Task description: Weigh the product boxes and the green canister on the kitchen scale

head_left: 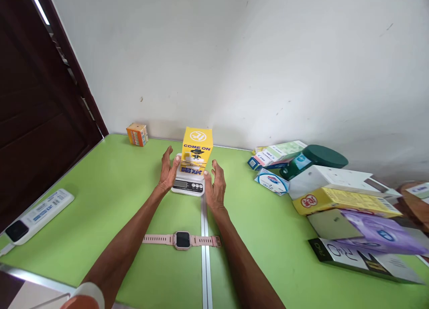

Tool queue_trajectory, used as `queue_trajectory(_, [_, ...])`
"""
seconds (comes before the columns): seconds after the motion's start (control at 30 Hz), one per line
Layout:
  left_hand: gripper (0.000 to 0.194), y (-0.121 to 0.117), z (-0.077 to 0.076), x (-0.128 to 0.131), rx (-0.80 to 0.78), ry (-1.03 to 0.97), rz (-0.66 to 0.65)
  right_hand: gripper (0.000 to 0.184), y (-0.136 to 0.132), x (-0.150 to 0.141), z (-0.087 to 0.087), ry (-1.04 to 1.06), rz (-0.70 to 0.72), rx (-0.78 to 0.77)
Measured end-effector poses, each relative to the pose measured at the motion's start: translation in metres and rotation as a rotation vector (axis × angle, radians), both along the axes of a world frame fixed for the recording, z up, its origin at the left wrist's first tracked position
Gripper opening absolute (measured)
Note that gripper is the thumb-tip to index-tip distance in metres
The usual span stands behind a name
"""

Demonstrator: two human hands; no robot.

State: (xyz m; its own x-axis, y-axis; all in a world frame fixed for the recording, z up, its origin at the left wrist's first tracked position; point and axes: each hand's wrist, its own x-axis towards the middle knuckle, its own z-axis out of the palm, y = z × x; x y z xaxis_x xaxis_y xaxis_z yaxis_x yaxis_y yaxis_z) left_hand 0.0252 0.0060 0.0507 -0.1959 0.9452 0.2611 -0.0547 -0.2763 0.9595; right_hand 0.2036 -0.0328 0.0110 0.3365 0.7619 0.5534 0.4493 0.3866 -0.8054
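Note:
A yellow box point(197, 146) printed "COME ON" stands upright on a small white kitchen scale point(188, 186), its display and buttons facing me. Left of the box is my left hand point(168, 169), fingers apart and pointing up, with the thumb close to the box's lower edge. On the other side, my right hand point(215, 185) is open too, its thumb near the lower right corner. Whether either thumb touches the box I cannot tell. Between my forearms lies a smartwatch point(182, 240) with a pink strap, stretched flat across the table.
The green table point(110, 202) has a metal seam down its middle. A small orange box point(137, 134) sits at the back left, and a white device point(40, 215) with a cable at the left edge. Several boxes, a purple pack point(385, 233) and a dark green bottle point(315, 159) crowd the right.

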Motion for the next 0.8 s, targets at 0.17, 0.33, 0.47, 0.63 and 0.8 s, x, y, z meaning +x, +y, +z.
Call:
queue_trajectory(0.17, [0.073, -0.007, 0.04, 0.024, 0.071, 0.017, -0.156, 0.112, 0.012, -0.028, 0.023, -0.069, -0.029, 0.006])
queue_trajectory(0.33, [0.065, -0.011, 0.064, 0.029, -0.021, 0.14, -0.168, 0.109, 0.026, -0.057, 0.04, -0.116, -0.109, -0.074])
queue_trajectory(0.47, [0.073, -0.015, 0.069, 0.03, -0.033, 0.302, -0.092, 0.091, 0.035, -0.067, 0.048, -0.072, -0.195, -0.14])
queue_trajectory(0.63, [0.09, -0.033, 0.069, 0.041, 0.003, 0.44, -0.048, 0.084, 0.027, -0.056, 0.058, 0.052, -0.199, -0.151])
queue_trajectory(0.8, [0.096, -0.064, 0.07, 0.075, 0.089, 0.341, -0.227, 0.085, -0.01, -0.008, 0.063, 0.118, -0.191, -0.079])
